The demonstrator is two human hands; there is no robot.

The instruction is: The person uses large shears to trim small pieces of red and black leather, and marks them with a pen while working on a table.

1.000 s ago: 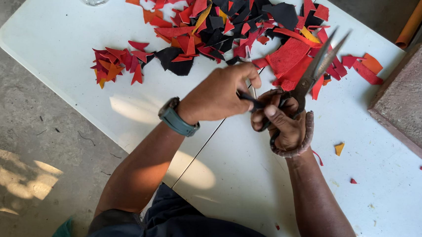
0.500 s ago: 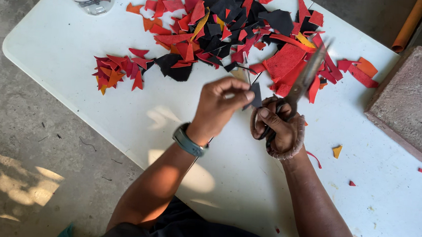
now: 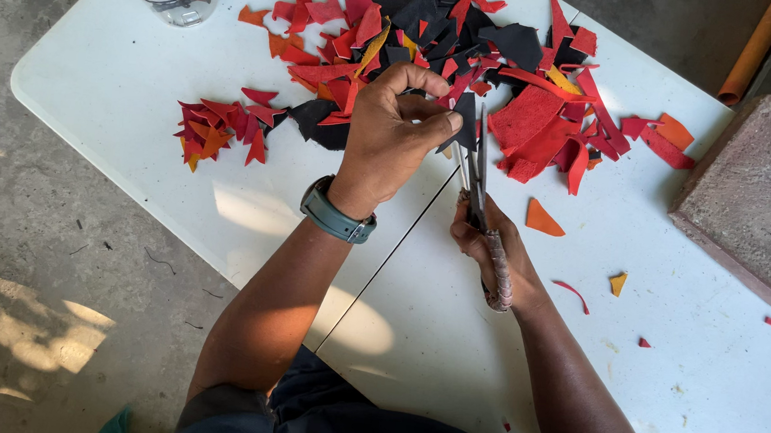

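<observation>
The small black scrap of leather-like material (image 3: 467, 123) is sitting pinched in the left hand (image 3: 391, 140) just above the white counter (image 3: 141, 91), while the right hand (image 3: 492, 251) is gripping the long metal scissors (image 3: 477, 173), blades nearly closed beside it; keeping fingertips clear and the scrap taut is looking wise, with the pile of red, orange and black offcuts (image 3: 469, 60) lying behind.

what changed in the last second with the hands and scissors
The scissors in the right hand swung from a rightward slant to nearly upright, blades close together. The left hand rose toward the scrap pile, keeping its grip on a small black piece at the blades. An orange triangle now shows beside the scissors. The small pile and table stayed put.
</observation>
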